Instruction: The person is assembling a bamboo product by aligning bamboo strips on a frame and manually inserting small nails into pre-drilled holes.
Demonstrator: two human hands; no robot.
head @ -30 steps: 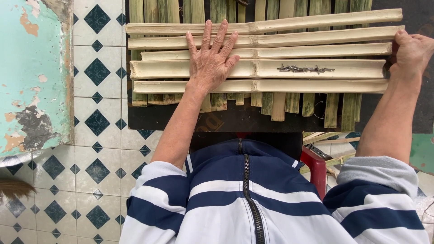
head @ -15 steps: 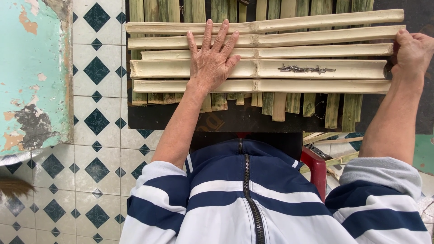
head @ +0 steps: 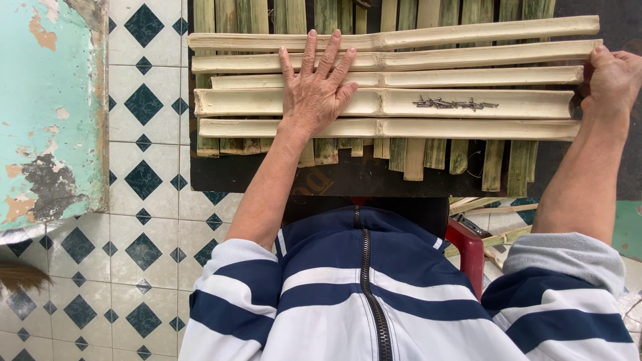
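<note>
A dark table fills the upper middle of the frame, over a white floor tiled with dark diamonds. A peeling turquoise wall runs down the left edge. On the table, green strips lie upright under five pale split bamboo slats laid crosswise. The left hand lies flat and spread wide on the slats, left of centre. The right hand presses the slats' right ends at the upper right; its fingers are hidden, so whether it grips cannot be told. A few nails rest on the fourth slat. A red stool peeks out beside the striped jacket. The strips' tops are cut off by the frame.
</note>
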